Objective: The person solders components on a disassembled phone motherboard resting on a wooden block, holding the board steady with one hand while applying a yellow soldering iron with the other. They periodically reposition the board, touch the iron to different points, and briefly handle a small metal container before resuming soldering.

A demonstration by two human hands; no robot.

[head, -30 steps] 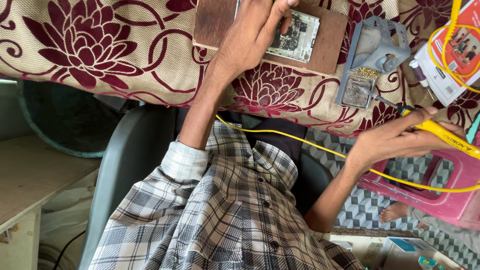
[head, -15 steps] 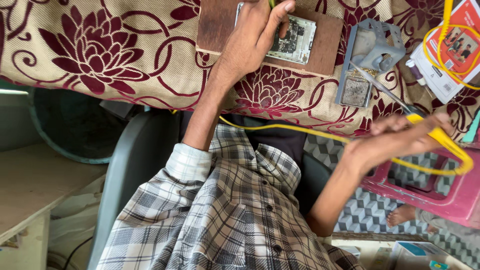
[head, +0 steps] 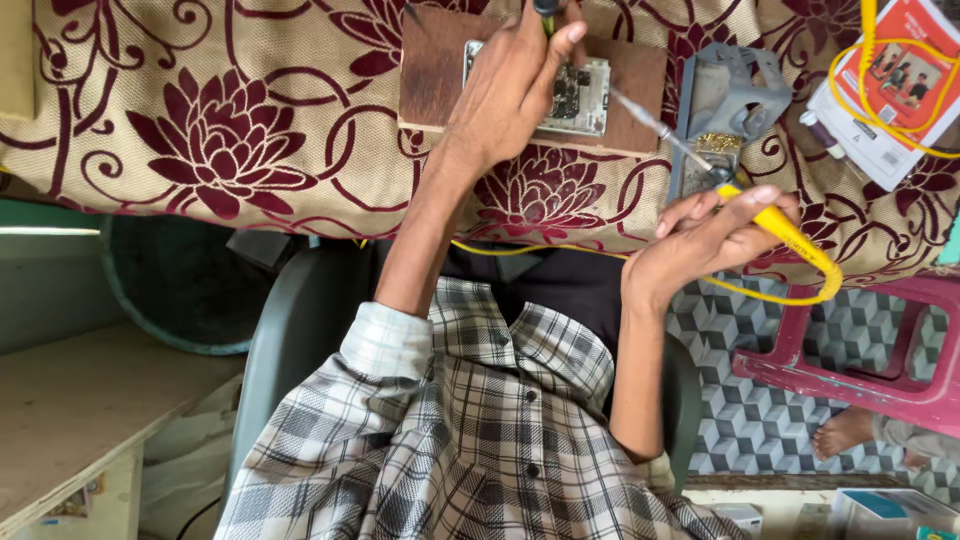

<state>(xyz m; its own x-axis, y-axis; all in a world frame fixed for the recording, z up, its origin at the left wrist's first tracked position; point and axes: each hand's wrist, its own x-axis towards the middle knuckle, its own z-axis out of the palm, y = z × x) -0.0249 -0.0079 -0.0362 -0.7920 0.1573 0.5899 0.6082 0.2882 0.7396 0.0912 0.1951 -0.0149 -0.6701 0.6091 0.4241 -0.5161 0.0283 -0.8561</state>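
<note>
Broadly, the floral-clothed surface (head: 200, 150) carries a wooden block (head: 430, 80), and on it lies the small circuit board (head: 585, 95), near the far edge. Compared with 1 second ago, the right hand (head: 700, 240) has risen from beside the pink stool (head: 850, 360) to the surface edge. The yellow-handled soldering iron (head: 785, 225) now slants over the grey metal stand (head: 725, 110), its tip just short of the circuit board. That suggests soldering is about to begin rather than already under way.

The left hand (head: 510, 90) has stayed on the circuit board, fingers curled down against it and pinching a thin dark tool whose kind cannot be told. The right fingers are closed loosely around the iron's handle, pen-fashion, 2 fingertips lifted free.
</note>
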